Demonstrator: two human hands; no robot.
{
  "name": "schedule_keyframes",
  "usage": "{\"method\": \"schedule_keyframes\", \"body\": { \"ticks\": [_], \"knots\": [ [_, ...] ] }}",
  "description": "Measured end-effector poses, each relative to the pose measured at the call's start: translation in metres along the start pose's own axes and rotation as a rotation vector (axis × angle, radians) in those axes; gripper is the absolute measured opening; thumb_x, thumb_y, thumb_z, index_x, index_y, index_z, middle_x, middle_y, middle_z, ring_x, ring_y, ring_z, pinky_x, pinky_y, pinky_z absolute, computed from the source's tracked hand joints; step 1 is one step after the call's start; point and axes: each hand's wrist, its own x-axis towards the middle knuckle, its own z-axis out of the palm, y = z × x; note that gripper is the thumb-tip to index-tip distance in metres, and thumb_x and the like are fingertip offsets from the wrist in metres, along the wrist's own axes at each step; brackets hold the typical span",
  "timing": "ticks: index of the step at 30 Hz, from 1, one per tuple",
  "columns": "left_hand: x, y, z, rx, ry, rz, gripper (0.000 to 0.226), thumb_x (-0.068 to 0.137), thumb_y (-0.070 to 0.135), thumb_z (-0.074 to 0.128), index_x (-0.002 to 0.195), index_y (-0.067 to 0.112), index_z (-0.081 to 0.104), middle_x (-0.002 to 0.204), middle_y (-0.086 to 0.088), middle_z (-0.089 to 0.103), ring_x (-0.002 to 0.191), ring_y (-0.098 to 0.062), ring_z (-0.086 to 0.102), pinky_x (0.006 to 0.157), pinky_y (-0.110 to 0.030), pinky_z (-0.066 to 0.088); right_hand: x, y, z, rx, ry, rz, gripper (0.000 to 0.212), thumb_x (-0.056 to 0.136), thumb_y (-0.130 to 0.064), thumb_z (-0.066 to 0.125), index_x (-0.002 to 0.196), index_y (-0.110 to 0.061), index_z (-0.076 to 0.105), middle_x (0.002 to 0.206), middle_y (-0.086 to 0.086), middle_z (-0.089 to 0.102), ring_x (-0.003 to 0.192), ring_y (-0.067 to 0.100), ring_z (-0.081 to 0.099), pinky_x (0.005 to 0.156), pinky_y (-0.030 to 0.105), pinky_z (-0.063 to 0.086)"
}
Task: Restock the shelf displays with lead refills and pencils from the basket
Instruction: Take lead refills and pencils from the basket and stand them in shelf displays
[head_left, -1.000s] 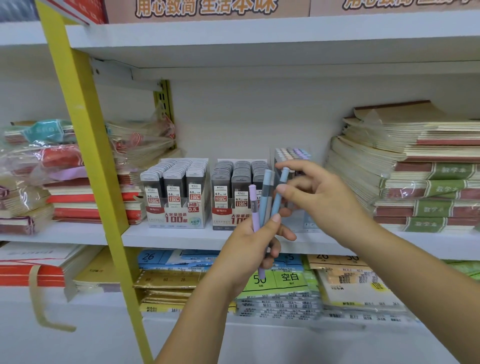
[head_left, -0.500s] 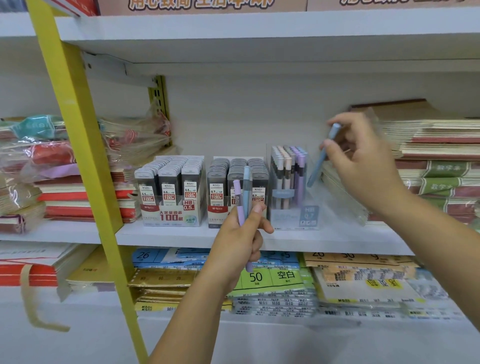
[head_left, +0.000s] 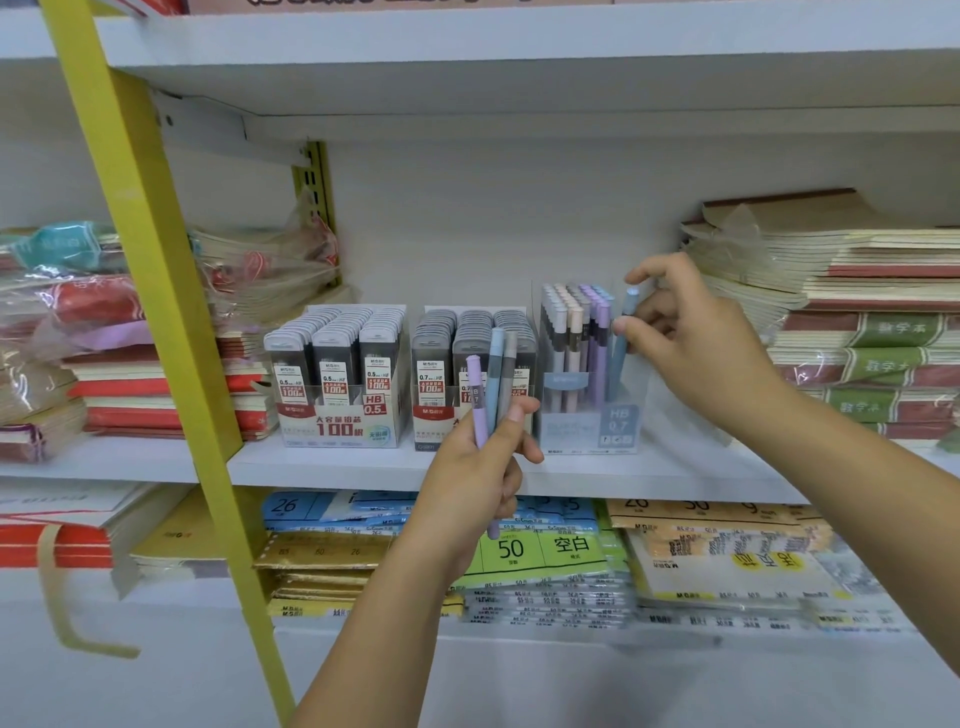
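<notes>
The right hand (head_left: 691, 353) pinches a blue pencil (head_left: 621, 348) between thumb and fingertips. It holds the pencil nearly upright at the right end of the clear display box (head_left: 618, 421), which stands toward the front edge of the shelf (head_left: 649, 475). The pencil's lower part is already down inside the box, beside the purple ones in the row.

The left hand (head_left: 478, 478) is wrapped round three more pencils: a purple pencil (head_left: 477, 400), a light blue pencil (head_left: 493, 374) and a grey pencil (head_left: 508, 374). It holds them upright in front of the 0.7 lead refill box (head_left: 434, 410). The 0.5 lead refill box (head_left: 337, 415) stands just to the left of that. The basket is out of sight from here.

The likeliest trouble, I'd say, is the pencil going in at a slant. It could catch on the neighbouring pencils or wedge against the right wall, and a push from the hand could then shove the clear box back or tip it. It looks like light plastic.

The wrapped notebook stack (head_left: 857, 338) crowds the right wrist, so a sideways pull away could drag its loose film. The three pencils fan apart in the left hand, so one might slip out if that hold loosens. The left hand's knuckles are close to the 0.7 box and could nudge it.
</notes>
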Motion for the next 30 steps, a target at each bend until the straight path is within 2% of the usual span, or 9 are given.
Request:
{"method": "schedule_keyframes", "body": {
  "ticks": [5,10,13,15,17,19,24,28,30],
  "knots": [
    [-0.001,0.001,0.0,0.007,-0.009,0.002,0.02,0.101,0.039,0.052,0.102,0.04,0.072,0.072,0.007,0.062,0.046,-0.007,0.034,0.041,-0.019,0.031,0.006,0.005,0.005,-0.03,0.036,0.06,0.031,0.09,-0.029,0.065,0.104,-0.043,0.041,0.077,-0.014,0.061,0.07,0.0,0.057,0.059,0.027,0.046],
    [-0.002,0.003,-0.001,0.009,-0.023,0.004,0.021,0.102,0.038,0.051,0.103,0.04,0.072,0.071,0.007,0.062,0.046,-0.007,0.034,0.041,-0.019,0.031,0.009,0.013,0.011,-0.17,0.028,0.1,0.016,0.09,-0.031,0.064,0.101,-0.036,0.053,0.094,-0.008,0.05,0.071,0.002,0.046,0.057,0.027,0.033],
    [-0.002,0.003,-0.001,0.006,-0.046,0.001,0.021,0.102,0.037,0.051,0.104,0.04,0.072,0.071,0.006,0.062,0.046,-0.007,0.034,0.042,-0.019,0.031,0.005,0.007,0.01,-0.171,0.019,0.15,0.015,0.094,-0.031,0.059,0.109,-0.032,0.057,0.1,-0.006,0.048,0.072,0.004,0.046,0.059,0.026,0.034],
    [-0.003,0.003,0.0,0.005,-0.067,-0.003,0.02,0.102,0.037,0.051,0.109,0.038,0.071,0.071,0.004,0.062,0.047,-0.007,0.034,0.042,-0.019,0.032,-0.004,-0.005,0.008,-0.148,0.104,0.115,0.015,0.096,-0.029,0.055,0.11,-0.027,0.058,0.101,-0.007,0.047,0.07,0.004,0.047,0.061,0.022,0.036],
    [-0.004,0.004,0.0,0.021,-0.102,-0.003,0.021,0.102,0.038,0.051,0.114,0.037,0.069,0.073,0.004,0.062,0.048,-0.008,0.035,0.043,-0.02,0.033,-0.017,-0.022,0.007,-0.063,0.166,0.053,0.01,0.096,-0.026,0.054,0.105,-0.024,0.06,0.092,-0.012,0.051,0.071,0.001,0.051,0.061,0.011,0.037],
    [-0.005,0.004,0.001,0.039,-0.144,-0.001,0.021,0.103,0.039,0.051,0.114,0.039,0.069,0.073,0.003,0.062,0.049,-0.008,0.036,0.044,-0.02,0.034,-0.028,-0.04,0.009,0.11,0.089,0.058,0.009,0.094,-0.025,0.057,0.1,-0.025,0.065,0.086,-0.016,0.06,0.073,-0.004,0.055,0.062,0.006,0.039],
    [-0.008,0.006,0.002,0.075,-0.217,-0.016,0.023,0.102,0.038,0.053,0.118,0.031,0.068,0.072,0.005,0.062,0.05,-0.006,0.038,0.044,-0.019,0.035,-0.034,-0.067,0.018,0.58,-0.189,0.208,0.022,0.09,-0.014,0.065,0.111,-0.02,0.065,0.08,0.005,0.073,0.065,-0.001,0.066,0.062,0.004,0.043],
    [-0.008,0.007,0.0,0.062,-0.163,-0.032,0.025,0.101,0.04,0.053,0.118,0.028,0.068,0.073,0.007,0.061,0.05,-0.007,0.038,0.044,-0.019,0.035,-0.029,-0.062,0.013,0.644,-0.016,0.249,0.017,0.092,-0.013,0.061,0.105,-0.025,0.062,0.083,0.002,0.074,0.075,0.011,0.07,0.064,0.02,0.054],
    [-0.007,0.007,0.0,0.064,-0.099,-0.034,0.026,0.101,0.041,0.051,0.116,0.028,0.067,0.072,0.008,0.06,0.049,-0.007,0.035,0.043,-0.02,0.03,-0.022,-0.056,0.001,0.658,0.158,0.229,0.017,0.096,-0.014,0.056,0.104,-0.029,0.057,0.087,0.002,0.072,0.076,0.012,0.07,0.059,0.019,0.054]
  ]
}}
